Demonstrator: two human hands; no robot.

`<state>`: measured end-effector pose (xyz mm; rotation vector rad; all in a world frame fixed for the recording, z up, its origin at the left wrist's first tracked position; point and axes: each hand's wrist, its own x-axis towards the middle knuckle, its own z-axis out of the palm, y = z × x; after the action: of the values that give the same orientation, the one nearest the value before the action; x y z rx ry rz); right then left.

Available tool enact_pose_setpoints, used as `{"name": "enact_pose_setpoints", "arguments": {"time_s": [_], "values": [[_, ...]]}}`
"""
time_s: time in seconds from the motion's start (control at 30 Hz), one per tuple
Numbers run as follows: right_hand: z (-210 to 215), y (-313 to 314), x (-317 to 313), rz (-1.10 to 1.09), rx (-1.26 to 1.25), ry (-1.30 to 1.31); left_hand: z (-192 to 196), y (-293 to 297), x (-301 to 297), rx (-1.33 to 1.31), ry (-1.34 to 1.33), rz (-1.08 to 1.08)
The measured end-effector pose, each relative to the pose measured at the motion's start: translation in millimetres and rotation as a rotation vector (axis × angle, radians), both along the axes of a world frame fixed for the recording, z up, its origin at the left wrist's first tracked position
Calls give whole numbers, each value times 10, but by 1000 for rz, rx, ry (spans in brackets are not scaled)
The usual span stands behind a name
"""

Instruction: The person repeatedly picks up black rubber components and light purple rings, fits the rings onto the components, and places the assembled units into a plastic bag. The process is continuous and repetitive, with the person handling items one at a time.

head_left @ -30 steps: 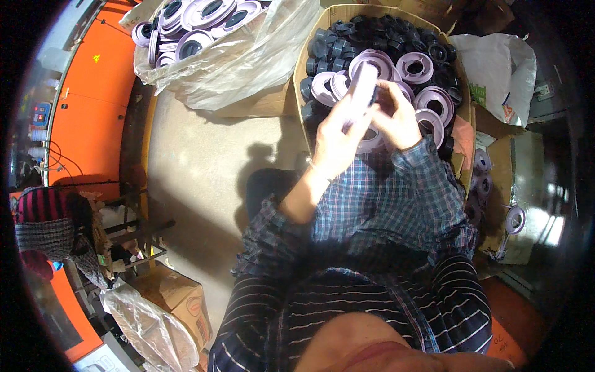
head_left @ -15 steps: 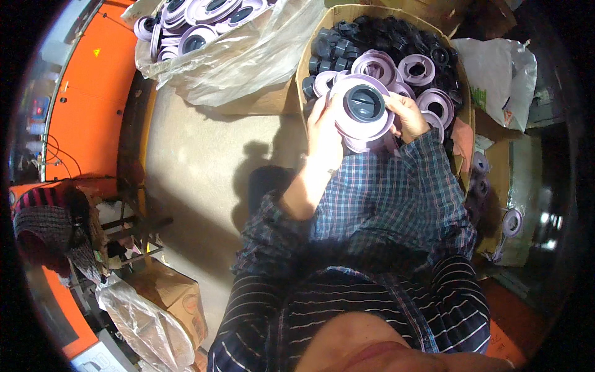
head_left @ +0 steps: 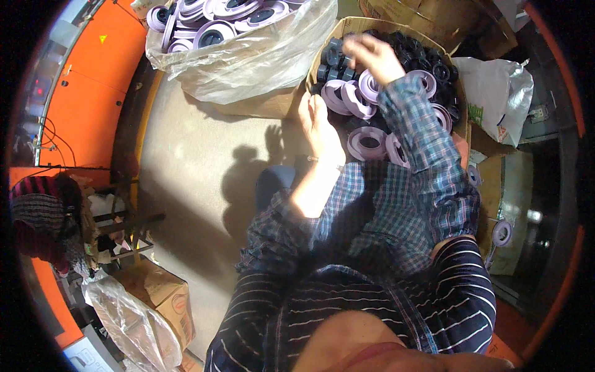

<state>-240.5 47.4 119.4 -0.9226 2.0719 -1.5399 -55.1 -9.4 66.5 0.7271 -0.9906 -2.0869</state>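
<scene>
Over the left edge of a cardboard box [head_left: 317, 46], my left hand [head_left: 321, 130] is raised with its fingers stretched out, nothing in it. My right hand [head_left: 375, 59] reaches above the black plastic caps [head_left: 338, 56] at the far left part of the box, its fingers partly bent and apart. No object shows in it, though its fingertips come close to the caps. Several lilac plastic rings [head_left: 367, 144] lie in the box among the black caps, some beneath my right forearm.
A clear plastic bag [head_left: 248, 68] of lilac rings with black centres [head_left: 214, 34] stands at the far left. An orange cabinet [head_left: 87, 80] is on the left, a carton [head_left: 161, 297] at the lower left. A white bag [head_left: 496, 93] hangs beside the box at right.
The lilac ring with a black cap in its centre has left both hands. My right hand has moved far and left over the caps; my left hand has let go.
</scene>
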Motion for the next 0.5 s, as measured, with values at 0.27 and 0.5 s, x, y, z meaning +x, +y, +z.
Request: {"name": "enact_pose_setpoints", "arguments": {"time_s": [0.27, 0.5], "values": [[-1287, 473, 551, -243, 770, 282, -15, -97, 4, 35, 34, 51], [-584, 663, 892, -122, 26, 252, 69, 75, -29, 101, -28, -260]]}}
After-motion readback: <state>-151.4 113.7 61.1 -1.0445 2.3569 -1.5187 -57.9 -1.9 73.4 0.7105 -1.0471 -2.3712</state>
